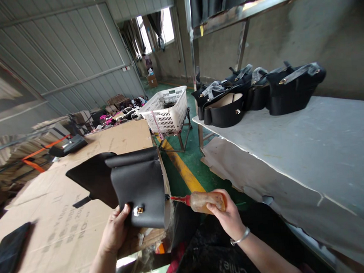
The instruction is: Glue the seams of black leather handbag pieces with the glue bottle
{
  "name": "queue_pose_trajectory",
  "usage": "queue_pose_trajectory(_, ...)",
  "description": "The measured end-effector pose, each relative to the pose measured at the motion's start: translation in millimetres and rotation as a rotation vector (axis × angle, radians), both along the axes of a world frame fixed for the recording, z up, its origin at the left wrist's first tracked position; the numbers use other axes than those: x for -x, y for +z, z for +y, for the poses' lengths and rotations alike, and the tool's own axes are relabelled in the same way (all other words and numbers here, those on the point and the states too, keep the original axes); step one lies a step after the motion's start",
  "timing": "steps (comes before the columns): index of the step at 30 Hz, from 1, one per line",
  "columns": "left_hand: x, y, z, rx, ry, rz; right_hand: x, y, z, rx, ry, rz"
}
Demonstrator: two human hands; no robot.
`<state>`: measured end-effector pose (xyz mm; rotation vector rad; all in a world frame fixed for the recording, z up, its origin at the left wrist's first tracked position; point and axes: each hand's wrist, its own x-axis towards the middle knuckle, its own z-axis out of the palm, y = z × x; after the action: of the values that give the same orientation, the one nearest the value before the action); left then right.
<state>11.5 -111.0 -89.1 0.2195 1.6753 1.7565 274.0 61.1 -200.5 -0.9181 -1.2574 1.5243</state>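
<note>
A black leather bag piece (pixel 138 177) with a small gold clasp lies at the right edge of the cardboard-covered table, its flap spread to the left. My left hand (pixel 116 227) grips its lower left edge, the thumb on top beside the clasp. In my right hand (pixel 226 216) is a squeeze bottle (pixel 203 202) of amber liquid, held level with its red nozzle pointing left. The nozzle's dark tip is at the right edge of the bag piece; whether it touches cannot be made out. A bracelet circles my right wrist.
The cardboard (pixel 66 219) bears a dark flat piece (pixel 10 254) at left and a black item (pixel 73 145) farther back. A white basket (pixel 164 110) stands ahead on a metal stand. Several black bags (pixel 293 88) sit on the grey table (pixel 335 142) at right. A person (pixel 147 62) is far off.
</note>
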Motion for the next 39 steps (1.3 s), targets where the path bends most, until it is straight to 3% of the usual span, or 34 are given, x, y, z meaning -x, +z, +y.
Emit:
queue_pose_trajectory(8,8,-8.2,-5,0.01,-0.027,0.046,18,3.1,8,0.089,0.047,0.058)
queue_pose_trajectory(17,3,-5.1,-1,0.022,0.041,-0.017,12,-20.5,9,0.154,0.117,0.111)
queue_pose_trajectory(21,-1,-2.5,-1,-0.016,0.023,-0.002,10,-32.5,6,0.2,0.073,0.153)
queue_pose_trajectory(25,-5,-5.1,-6,-0.066,0.012,0.019,12,-39.5,5,0.181,0.133,0.153)
queue_pose_trajectory(30,-17,-3.3,-17,-0.051,-0.014,-0.029,16,-36.7,10,0.232,0.105,0.167)
queue_pose_trajectory(39,-28,12.5,-43,0.208,-0.093,0.012,25,-22.6,23,0.279,0.131,0.234)
